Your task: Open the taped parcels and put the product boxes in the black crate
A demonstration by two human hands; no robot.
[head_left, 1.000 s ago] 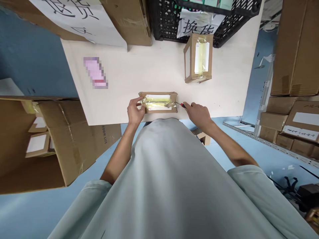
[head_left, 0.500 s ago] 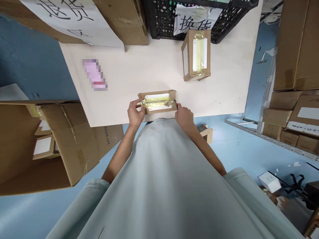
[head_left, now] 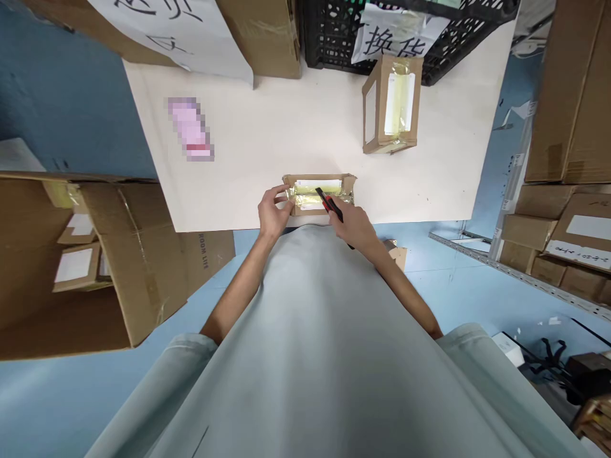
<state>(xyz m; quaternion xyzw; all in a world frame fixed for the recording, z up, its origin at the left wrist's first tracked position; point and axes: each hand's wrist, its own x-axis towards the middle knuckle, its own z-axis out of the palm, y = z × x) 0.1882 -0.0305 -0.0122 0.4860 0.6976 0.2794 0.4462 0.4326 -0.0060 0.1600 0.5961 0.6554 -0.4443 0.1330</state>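
Note:
A small cardboard parcel (head_left: 346, 184) wrapped in yellowish tape lies at the near edge of the white table (head_left: 286, 133). My left hand (head_left: 273, 211) grips its left end, fingers closed on the corner. My right hand (head_left: 356, 227) is closed on a red and black utility knife (head_left: 328, 203), whose tip rests over the taped top of the parcel near its middle. A second taped cardboard parcel (head_left: 392, 105) stands farther back on the right of the table.
A black plastic crate (head_left: 329, 32) with a paper sign and a large carton (head_left: 267, 35) sit at the table's far edge. An open carton (head_left: 76, 267) holding small boxes stands on the floor at left. Stacked cartons (head_left: 568, 191) fill shelving on the right.
My right hand has moved from the parcel's right end to its middle, bringing the knife over the taped top. The left hand stays on the left end.

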